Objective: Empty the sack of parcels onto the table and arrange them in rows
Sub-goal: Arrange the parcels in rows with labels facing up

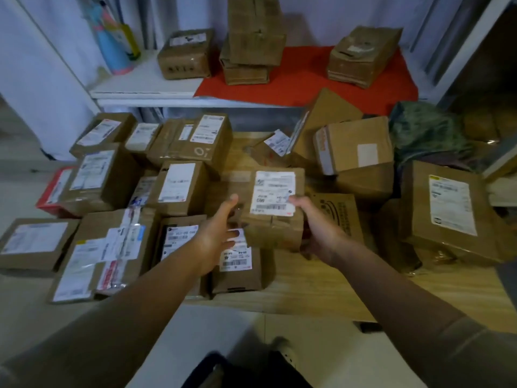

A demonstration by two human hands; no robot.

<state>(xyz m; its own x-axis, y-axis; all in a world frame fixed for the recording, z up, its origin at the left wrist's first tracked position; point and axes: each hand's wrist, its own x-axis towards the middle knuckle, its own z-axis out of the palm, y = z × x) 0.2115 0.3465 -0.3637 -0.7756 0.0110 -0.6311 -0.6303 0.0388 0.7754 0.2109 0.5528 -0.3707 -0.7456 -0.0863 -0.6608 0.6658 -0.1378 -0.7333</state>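
I hold a brown cardboard parcel (pixel 271 228) with a white label on top, above the middle of the wooden table (pixel 321 287). My left hand (pixel 218 236) grips its left side and my right hand (pixel 316 225) grips its right side. Left of it, several labelled parcels (pixel 179 183) lie flat in rows. On the right, several parcels (pixel 355 147) lie in a loose tilted heap, with one large box (pixel 447 211) at the far right. A green patterned sack (pixel 425 133) lies crumpled behind that heap.
Behind the table a white shelf (pixel 145 82) with a red cloth (pixel 307 77) carries several more cardboard boxes (pixel 254 37). A blue and pink object (pixel 114 46) stands at its left end. My feet show on the pale floor (pixel 223 326) below.
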